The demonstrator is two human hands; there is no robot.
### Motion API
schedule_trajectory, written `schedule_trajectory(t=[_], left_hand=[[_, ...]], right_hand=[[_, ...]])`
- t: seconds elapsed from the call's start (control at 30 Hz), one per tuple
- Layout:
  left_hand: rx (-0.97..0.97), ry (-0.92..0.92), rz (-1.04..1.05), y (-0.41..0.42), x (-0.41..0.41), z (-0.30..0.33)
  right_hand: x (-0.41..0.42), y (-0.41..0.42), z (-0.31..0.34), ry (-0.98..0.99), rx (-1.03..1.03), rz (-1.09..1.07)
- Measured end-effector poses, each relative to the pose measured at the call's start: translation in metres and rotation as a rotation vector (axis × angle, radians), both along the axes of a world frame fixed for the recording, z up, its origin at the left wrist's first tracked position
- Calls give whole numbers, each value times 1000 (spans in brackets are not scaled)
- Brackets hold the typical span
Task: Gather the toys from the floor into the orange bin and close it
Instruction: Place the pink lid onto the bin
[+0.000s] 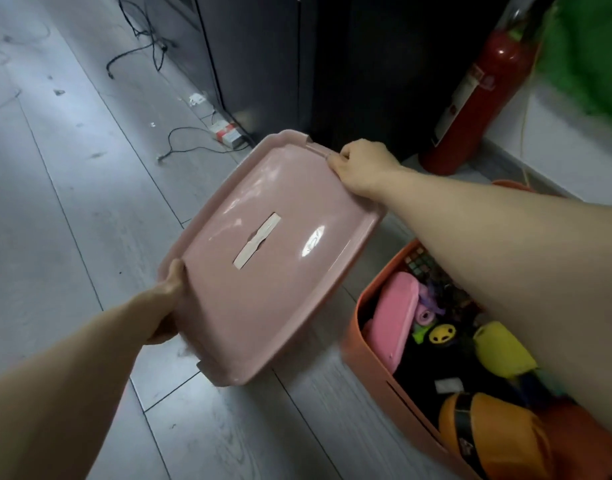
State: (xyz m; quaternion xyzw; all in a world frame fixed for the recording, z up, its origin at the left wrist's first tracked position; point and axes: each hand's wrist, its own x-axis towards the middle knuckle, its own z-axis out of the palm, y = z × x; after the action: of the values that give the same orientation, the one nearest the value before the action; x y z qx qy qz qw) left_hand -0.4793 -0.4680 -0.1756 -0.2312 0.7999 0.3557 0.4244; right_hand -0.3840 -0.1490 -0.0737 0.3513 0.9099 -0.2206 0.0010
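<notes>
A pink plastic lid (273,278) with a strip of tape across its middle is held tilted above the grey floor, left of the orange bin (373,355). My left hand (166,306) grips the lid's near left edge, thumb on top. My right hand (361,166) grips its far right edge. The bin stands open at the lower right, filled with toys: a pink case (396,320), a yellow soft toy (503,351), a yellow smiley ball (443,336), an orange toy (484,434). My right forearm hides part of the bin.
A red fire extinguisher (477,98) stands by the wall at the back right, next to a dark cabinet (297,64). Black cables (141,46) and a small red-white box (228,133) lie on the floor along the cabinet. A green object (588,53) sits at top right.
</notes>
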Motion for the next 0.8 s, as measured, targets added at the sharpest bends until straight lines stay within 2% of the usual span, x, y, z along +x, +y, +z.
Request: schedule_trajectory(t=[0.1, 0.23, 0.37, 0.57, 0.7, 0.8], left_hand=[[-159, 9, -160, 12, 12, 28], [-198, -56, -306, 16, 26, 57], [-177, -177, -520, 19, 32, 92], [-98, -272, -725, 67, 67, 150], [-125, -309, -903, 112, 111, 176], [-152, -337, -979, 135, 143, 179]], right_hand=[[14, 8, 31, 55, 118, 48], [33, 12, 64, 131, 168, 97], [60, 25, 93, 96, 188, 83], [144, 78, 113, 15, 388, 7], [230, 117, 96, -99, 333, -145], [278, 135, 79, -58, 260, -241]])
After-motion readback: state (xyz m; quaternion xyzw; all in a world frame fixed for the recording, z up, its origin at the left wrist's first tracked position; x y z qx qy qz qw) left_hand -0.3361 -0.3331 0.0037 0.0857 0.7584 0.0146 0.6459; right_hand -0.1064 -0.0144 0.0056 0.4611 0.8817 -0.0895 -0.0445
